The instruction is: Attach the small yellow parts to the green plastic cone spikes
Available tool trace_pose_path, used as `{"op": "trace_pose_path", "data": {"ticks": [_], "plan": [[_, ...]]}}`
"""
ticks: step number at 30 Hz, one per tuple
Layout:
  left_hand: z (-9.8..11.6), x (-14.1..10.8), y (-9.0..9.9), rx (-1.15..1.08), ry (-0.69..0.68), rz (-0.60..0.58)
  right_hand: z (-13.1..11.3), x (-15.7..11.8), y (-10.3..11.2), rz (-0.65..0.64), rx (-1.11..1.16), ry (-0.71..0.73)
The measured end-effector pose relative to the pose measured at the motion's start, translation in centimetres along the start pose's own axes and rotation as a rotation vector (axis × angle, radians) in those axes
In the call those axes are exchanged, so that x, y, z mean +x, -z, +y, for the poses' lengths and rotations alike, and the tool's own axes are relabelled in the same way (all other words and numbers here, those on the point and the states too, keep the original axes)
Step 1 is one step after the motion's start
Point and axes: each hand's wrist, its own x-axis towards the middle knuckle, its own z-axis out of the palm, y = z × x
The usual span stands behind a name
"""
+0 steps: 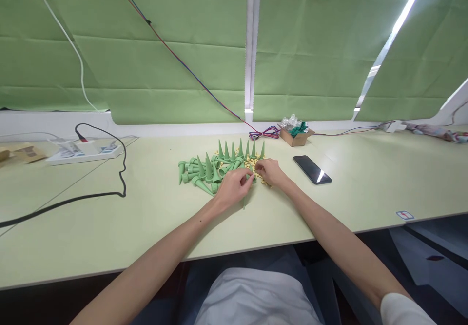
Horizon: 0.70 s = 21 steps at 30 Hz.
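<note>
My left hand (234, 187) is closed in front of the pile, its fingers curled round a green plastic spike (244, 204) whose thin tip shows below the hand. Close beside it, my right hand (271, 172) has its fingers pinched together at the edge of a heap of small yellow plastic pieces (251, 162). What lies between those fingertips is too small to make out. More green spikes (201, 183) lie in a loose pile left of my hands. Several others stand point up in a row (233, 152) behind it.
Right of my hands lies a black phone (312, 170). A small cardboard box (294, 137) with clear plastic and dark green material stands at the back, beside a bundled cable (268, 132). On the left are a white power strip (86, 154) and a black cord (91, 196).
</note>
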Motion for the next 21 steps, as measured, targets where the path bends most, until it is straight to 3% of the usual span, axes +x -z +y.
{"op": "trace_pose_path", "data": {"ticks": [21], "plan": [[-0.01,0.01,0.07,0.01,0.009,-0.007,-0.41,-0.02,0.38,0.096,0.085,0.072]]}}
